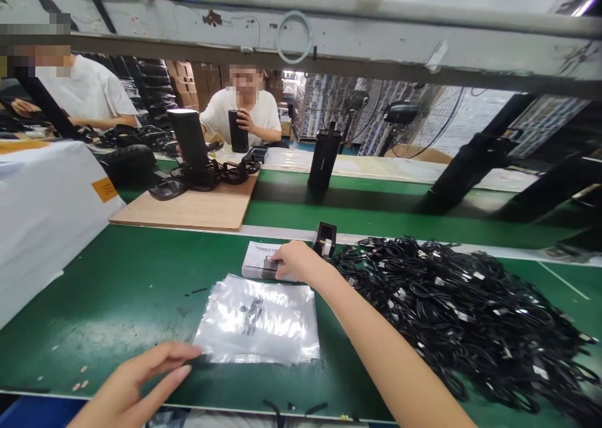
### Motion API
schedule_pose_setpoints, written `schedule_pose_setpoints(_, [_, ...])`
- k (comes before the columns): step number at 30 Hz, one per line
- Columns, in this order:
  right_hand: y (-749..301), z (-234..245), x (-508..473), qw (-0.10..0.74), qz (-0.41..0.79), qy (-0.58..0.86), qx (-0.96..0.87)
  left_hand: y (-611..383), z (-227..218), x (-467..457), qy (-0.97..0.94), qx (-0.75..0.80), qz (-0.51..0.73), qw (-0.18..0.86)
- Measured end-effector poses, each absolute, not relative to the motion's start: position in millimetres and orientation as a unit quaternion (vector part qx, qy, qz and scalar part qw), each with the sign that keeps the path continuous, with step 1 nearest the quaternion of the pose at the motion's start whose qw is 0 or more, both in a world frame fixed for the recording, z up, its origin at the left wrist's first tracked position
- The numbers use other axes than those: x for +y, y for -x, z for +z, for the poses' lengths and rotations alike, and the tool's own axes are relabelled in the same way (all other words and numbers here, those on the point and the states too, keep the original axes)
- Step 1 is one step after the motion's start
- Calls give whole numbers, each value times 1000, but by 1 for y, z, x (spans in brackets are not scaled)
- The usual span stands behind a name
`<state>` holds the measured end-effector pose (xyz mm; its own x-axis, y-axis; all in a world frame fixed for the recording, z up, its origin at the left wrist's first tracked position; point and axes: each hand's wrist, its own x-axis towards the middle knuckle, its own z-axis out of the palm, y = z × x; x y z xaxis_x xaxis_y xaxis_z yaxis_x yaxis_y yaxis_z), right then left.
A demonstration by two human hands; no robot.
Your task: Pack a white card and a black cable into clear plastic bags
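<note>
2 fans (401,112), probably, beyond green worktable (150,284)

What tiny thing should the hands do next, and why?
Probably the right hand should pick up a piece from the white printed stack, since its fingertips are right at that stack. The left hand could wait: its fingers are at the near-left corner of the clear plastic bags, with thumb and fingers apart.

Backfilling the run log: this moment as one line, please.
left hand: open, at near-left corner of plastic bags | right hand: on printed stack | right of bags: black cable pile
</note>
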<state>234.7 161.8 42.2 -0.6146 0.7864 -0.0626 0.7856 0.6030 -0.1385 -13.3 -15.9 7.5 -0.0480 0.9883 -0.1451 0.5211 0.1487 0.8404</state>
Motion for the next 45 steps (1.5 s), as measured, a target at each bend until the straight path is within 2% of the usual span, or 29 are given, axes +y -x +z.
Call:
schedule_pose_setpoints(3, [-239,47,160,27,72,436,-896,-24,6,6,-644,590,270,406])
schedule_pose_setpoints(6, [-243,47,142,69,45,446,-891,-51,0,16,-628,548,283,474])
schedule_pose_setpoints(9, [-244,40,105,111,31,417,-902,-62,-4,21,-498,495,394,593])
schedule_pose_setpoints(11, [-246,33,79,174,42,352,-919,-65,-1,25,-373,478,464,645])
schedule_pose_setpoints(14, [-257,24,51,311,132,396,-854,-73,11,30,-305,509,450,668])
schedule_pose_setpoints(17, [-281,20,43,359,357,514,-692,-86,19,33,-365,497,383,688])
schedule_pose_setpoints(19, [-302,20,41,351,504,512,-601,-95,20,36,-404,496,377,670])
schedule_pose_setpoints(21, [-323,20,36,373,558,522,-527,-103,17,41,-461,529,379,603])
schedule_pose_setpoints(25, [-357,17,14,446,491,625,-412,-117,6,50,-663,592,267,373])
schedule_pose_setpoints(28, [-367,12,-1,457,470,654,-377,-131,-3,50,-729,604,173,271])
schedule_pose_setpoints(33, [-362,0,-7,439,510,634,-379,-143,-7,48,-740,618,115,239])
schedule_pose_setpoints(39, [-340,-11,-6,476,495,638,-349,-137,-4,45,-749,598,135,252])
schedule_pose_setpoints(45, [-334,-16,-7,466,503,640,-346,-138,-4,39,-752,597,140,241])
